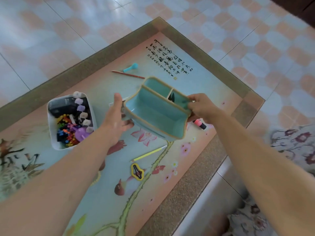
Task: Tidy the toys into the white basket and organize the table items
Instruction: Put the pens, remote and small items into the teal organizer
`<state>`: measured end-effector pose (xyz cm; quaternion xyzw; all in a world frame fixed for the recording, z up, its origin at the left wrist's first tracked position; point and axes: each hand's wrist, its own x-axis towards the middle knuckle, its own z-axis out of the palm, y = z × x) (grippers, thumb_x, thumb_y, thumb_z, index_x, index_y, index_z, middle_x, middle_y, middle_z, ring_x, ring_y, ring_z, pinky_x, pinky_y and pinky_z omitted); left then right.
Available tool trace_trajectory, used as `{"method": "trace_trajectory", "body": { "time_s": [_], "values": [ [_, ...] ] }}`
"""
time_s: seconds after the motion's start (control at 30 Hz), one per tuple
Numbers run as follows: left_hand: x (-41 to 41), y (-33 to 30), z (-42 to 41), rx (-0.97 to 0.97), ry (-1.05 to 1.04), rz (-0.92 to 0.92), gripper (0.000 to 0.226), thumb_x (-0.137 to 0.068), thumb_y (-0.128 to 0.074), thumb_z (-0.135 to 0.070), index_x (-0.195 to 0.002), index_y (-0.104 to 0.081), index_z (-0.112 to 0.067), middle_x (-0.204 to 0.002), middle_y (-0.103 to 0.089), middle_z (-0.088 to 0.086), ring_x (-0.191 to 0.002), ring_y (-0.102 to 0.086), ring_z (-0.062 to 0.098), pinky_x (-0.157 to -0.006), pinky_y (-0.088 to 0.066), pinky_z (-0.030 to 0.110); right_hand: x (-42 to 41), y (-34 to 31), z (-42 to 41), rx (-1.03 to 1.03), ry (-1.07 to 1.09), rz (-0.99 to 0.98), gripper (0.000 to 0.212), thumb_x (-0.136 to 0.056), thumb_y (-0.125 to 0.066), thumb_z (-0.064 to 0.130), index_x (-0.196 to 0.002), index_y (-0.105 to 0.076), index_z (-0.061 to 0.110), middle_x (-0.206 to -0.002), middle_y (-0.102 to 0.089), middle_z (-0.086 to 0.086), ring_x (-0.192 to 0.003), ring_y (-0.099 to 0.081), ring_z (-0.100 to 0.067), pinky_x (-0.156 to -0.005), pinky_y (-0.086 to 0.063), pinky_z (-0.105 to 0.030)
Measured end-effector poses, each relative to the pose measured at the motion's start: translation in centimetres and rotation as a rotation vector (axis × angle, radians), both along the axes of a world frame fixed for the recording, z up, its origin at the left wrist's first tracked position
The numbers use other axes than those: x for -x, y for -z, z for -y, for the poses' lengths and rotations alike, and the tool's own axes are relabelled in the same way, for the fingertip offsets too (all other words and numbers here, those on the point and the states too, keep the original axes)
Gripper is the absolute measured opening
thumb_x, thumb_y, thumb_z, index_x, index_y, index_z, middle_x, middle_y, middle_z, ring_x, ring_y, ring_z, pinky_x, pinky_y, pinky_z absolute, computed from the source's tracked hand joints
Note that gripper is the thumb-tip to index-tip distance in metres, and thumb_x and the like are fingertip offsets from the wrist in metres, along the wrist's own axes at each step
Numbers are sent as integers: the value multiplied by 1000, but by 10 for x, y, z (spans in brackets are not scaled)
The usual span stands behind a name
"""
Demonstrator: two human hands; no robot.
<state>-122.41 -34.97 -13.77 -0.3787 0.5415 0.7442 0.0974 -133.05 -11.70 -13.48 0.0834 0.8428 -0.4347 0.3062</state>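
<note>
Organizer [156, 113] was held up over mid-table, between both hands, tilted so its open top faced the camera. Long axis ran upper-left to lower-right; big compartment nearest, two small ones behind, sthg dark in the right one.

L hand [115, 120] cupped the left end, fingers curled under the wall, thumb up alongside. R hand [202, 106] pinched the far right rim, fingers curled over the edge. Both gripping; neither spread.

Basket [51, 130] sat just left of L hand, w/ toys [68, 128] heaped in it; looked mostly filled, so toy part prob. near done.

Loose items ringed the organizer: red pencil [127, 74] and teal piece [131, 67] beyond it, yellow pencil [148, 154] and yellow clip [137, 172] nearer the body, pink-and-black tube [199, 124] just under R hand. R hand nearer the tube, L nearer the basket.

Table [196, 167] glass-topped w/ a printed floral sheet, calligraphy at far corner. Tiled floor [51, 23] around; patterned fabric at right.
</note>
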Motion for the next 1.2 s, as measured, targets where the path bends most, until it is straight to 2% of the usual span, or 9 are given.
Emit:
{"method": "trace_trajectory", "body": {
  "time_s": [0.1, 0.2, 0.3, 0.4, 0.7, 0.83, 0.93, 1.07, 1.2],
  "values": [
    [-45, -10, 3, 93, 61, 32, 27, -93, -44, -49, -92, -59, -26, -96, -61, -8, -91, -62, 24, -88, -51, 38, -28, -3, 4, -46, -110, -2, 33, -85, -37, -12, -104, -62, -2, -79, -63, -19, -62, -65, -30, -53, -60, -42],
    [-77, -5, 5, 190, 192, 94, 36, -90, -58, -38, -112, -61, -10, -108, -64, 6, -87, -63, 23, -85, -56, 39, -47, -7, 15, -91, -205, -29, 37, -83, -35, -13, -99, -64, 3, -73, -60, -14, -57, -61, -24, -46, -59, -34],
    [-95, -2, 4, 420, 322, 138, 16, -89, -55, -6, -74, -62, -2, -85, -60, 18, -72, -59, 25, -80, -57, 49, -50, 0, 30, -153, -244, -123, 33, -82, -37, -10, -99, -64, -1, -78, -61, -17, -57, -61, -26, -41, -55, -30],
    [-102, 13, 3, 485, 281, 161, 21, -82, -44, 9, -70, -61, 6, -76, -57, 19, -69, -58, 26, -77, -54, 59, -44, 17, 45, -204, -279, -234, 26, -81, -42, -3, -92, -65, -1, -87, -66, -26, -77, -67, -40, -65, -58, -52],
    [-77, 71, 8, 464, 144, 363, 27, -68, -45, 5, -87, -64, 1, -92, -66, 27, -86, -65, 39, -75, -55, 60, 9, 69, 91, -302, -581, -339, 23, -91, -48, 12, -102, -68, 7, -125, -61, -19, -98, -62, -37, -79, -55, -40],
    [-66, 71, 7, 470, 141, 454, 29, -73, -43, 6, -94, -62, -1, -93, -66, 22, -83, -65, 37, -73, -57, 56, 18, 72, 96, -297, -641, -334, 22, -92, -45, 11, -97, -65, 3, -110, -66, -20, -89, -61, -37, -74, -55, -41],
    [-51, 57, 7, 552, 188, 492, 27, -77, -46, 3, -98, -62, -1, -93, -64, 22, -86, -63, 38, -75, -56, 47, 30, 70, 97, -221, -659, -257, 26, -93, -45, 16, -84, -62, -1, -86, -62, -13, -72, -61, -31, -55, -52, -33],
    [-28, 41, 16, 774, 251, 535, 24, -84, -45, -7, -103, -57, 2, -107, -60, 23, -100, -56, 40, -79, -46, 40, 53, 73, 97, -164, -527, -205, 28, -91, -48, 19, -72, -61, 5, -85, -67, -18, -74, -68, -37, -67, -58, -50],
    [-5, 33, 26, 888, 200, 458, 37, -89, -42, -7, -125, -50, -1, -128, -54, 23, -117, -48, 39, -91, -40, 42, 78, 83, 102, -273, -442, -265, 19, -88, -51, 11, -90, -66, -1, -88, -69, -14, -79, -68, -29, -70, -57, -39]
  ]
}}
